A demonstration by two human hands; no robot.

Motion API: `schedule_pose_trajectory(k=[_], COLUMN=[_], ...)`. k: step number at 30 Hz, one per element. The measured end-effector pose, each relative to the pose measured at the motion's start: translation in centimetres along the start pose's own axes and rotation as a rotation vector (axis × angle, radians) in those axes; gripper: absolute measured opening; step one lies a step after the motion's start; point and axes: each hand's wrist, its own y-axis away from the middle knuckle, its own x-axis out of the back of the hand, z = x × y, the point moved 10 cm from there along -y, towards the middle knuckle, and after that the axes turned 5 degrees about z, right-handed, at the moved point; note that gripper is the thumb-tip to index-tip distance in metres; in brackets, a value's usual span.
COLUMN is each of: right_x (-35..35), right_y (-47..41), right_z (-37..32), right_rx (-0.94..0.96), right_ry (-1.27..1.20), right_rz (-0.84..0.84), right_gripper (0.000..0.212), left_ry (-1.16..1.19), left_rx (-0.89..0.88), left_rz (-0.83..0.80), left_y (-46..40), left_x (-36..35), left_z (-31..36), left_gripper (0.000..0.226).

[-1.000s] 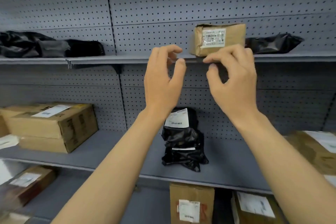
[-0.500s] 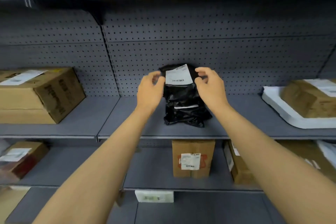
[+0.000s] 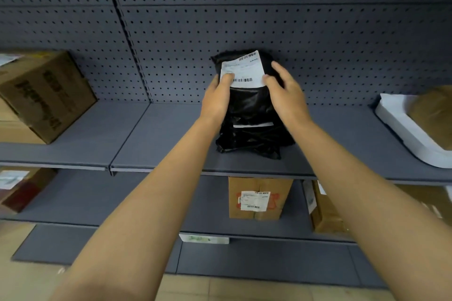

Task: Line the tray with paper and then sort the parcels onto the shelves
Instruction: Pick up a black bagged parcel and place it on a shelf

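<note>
A black bag parcel [image 3: 252,115] stands on the middle shelf [image 3: 156,144], leaning back against the pegboard wall [image 3: 293,27], its white label [image 3: 243,69] facing out. The left hand [image 3: 217,98] and right hand [image 3: 283,90] flank its upper part; the left fingers [image 3: 226,79] touch the label's lower left corner and the right fingers [image 3: 269,79] its right edge. Both hands look spread and loose, touching but not clamped on the bag.

Sorting looks well under way: this parcel sits on its shelf and seems to need only straightening. A white tray [image 3: 401,127] at the right of the same shelf carries a brown parcel [image 3: 433,115]; whether it is lined with paper I cannot tell.

Counted in view: one black bag, one tray, one large cardboard box [image 3: 46,95] on the left, two boxes on the shelf below [image 3: 259,198] [image 3: 325,210], and one blurred parcel at the far lower left [image 3: 17,188]
</note>
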Motion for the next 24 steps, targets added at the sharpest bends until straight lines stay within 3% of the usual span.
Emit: schedule_pose_trajectory(k=[3,15,19,24], right_x=[-0.4,-1.8,-1.9,-3.1], right_y=[0.0,4.4,6.8,11.1], right_z=[-0.2,-5.7,-9.4,-15.0], right_rx=[-0.002,0.094,0.144,0.244], right_ry=[0.022,0.096,0.124,0.138], right_rz=[-0.011,-0.024,-0.029,-0.059], right_gripper=[0.056,0.067,0.051,0.051], left_ry=[0.005,0.06,0.008,-0.097], left_rx=[-0.025,-0.088,-0.141,-0.252], left_rz=[-0.015,0.033,0.062,0.08], left_y=[0.7,5.5,8.1,11.9], left_x=[-0.6,3.7,7.0,11.8], left_z=[0.6,5.0,7.8,11.0], left_gripper=[0.037,0.037,0.032,0.035])
